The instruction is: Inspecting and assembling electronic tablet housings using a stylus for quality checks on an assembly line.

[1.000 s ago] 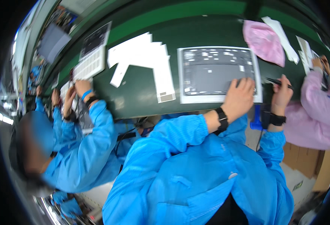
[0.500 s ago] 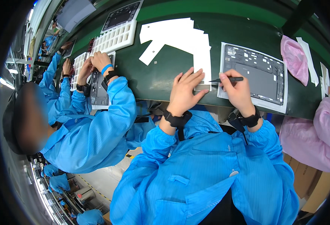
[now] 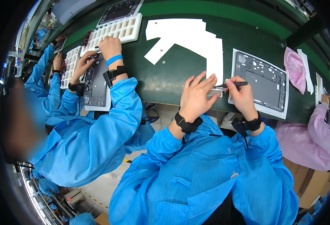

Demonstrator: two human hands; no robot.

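Observation:
My left hand [image 3: 197,96] lies with fingers stretched over the lower end of a white strip [image 3: 214,60], at the near edge of the green bench. That strip belongs to a fanned group of white sheets [image 3: 183,32]. My right hand [image 3: 242,96] grips black tweezers [image 3: 239,83] between thumb and fingers. Their tips point left, close to the strip's lower end beside my left fingertips; whether they pinch anything is too small to tell. Just right of my right hand, a grey tablet housing [image 3: 264,80] with small white pieces on it rests on white paper.
To the left, a co-worker's hands [image 3: 110,47] work over another tablet housing [image 3: 96,84]. A white compartment tray [image 3: 129,30] stands behind them. Pink cloth [image 3: 295,69] lies at the right, near a person in a pink sleeve [image 3: 320,116]. A metal post rises at the back right.
The whole view has shifted, so the bench things appear farther right. My hands stay at the strip's lower end, the tweezers still held. The co-worker's hand has moved slightly toward the tray.

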